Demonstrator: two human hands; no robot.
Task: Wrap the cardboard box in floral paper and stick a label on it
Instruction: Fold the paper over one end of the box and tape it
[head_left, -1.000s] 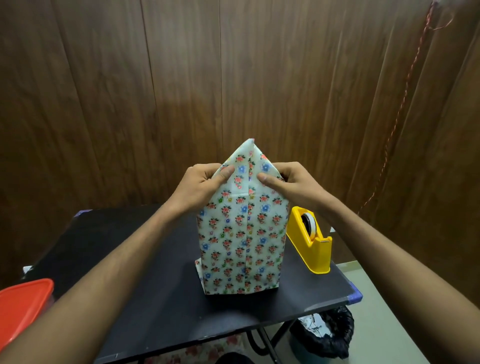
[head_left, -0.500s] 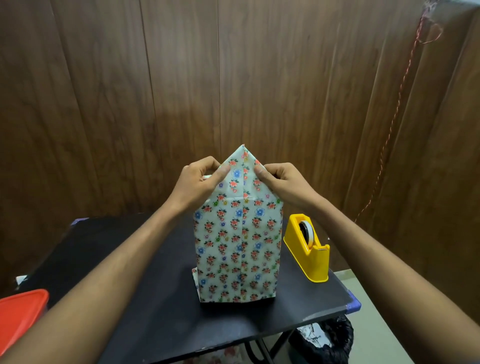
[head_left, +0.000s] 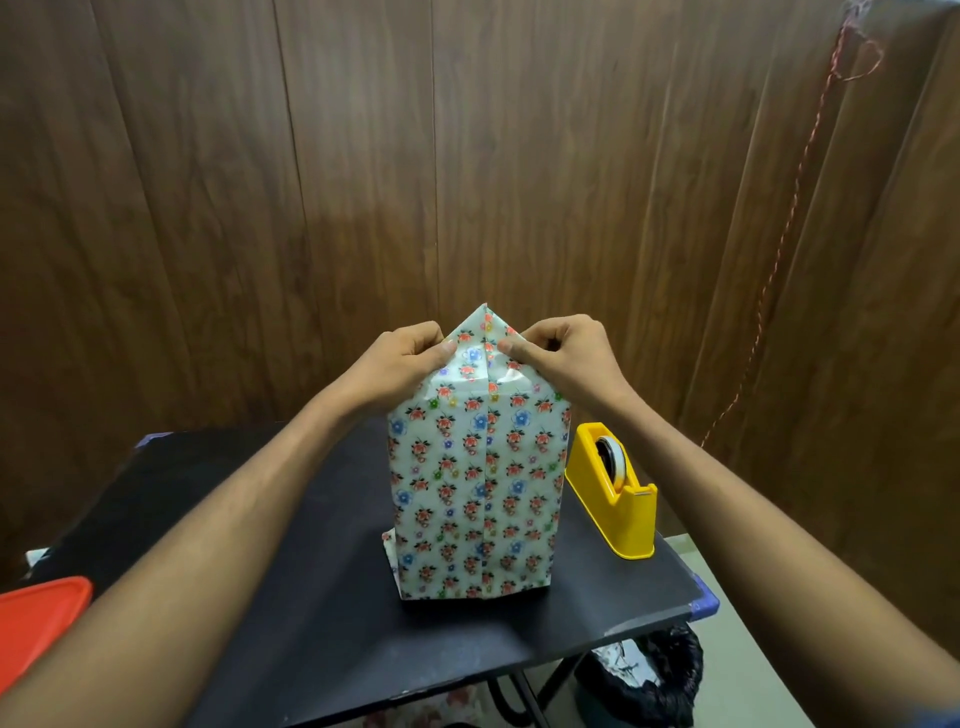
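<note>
At the top of the box (head_left: 475, 488), standing on the tabletop (head_left: 322, 623), both hands have moved closer to the paper peak (head_left: 484, 332). The left hand (head_left: 400, 364) and right hand (head_left: 563, 358) have their fingers clamped on its slanted edges, so the top flap looks nearly ready for tape; no label yet.
</note>
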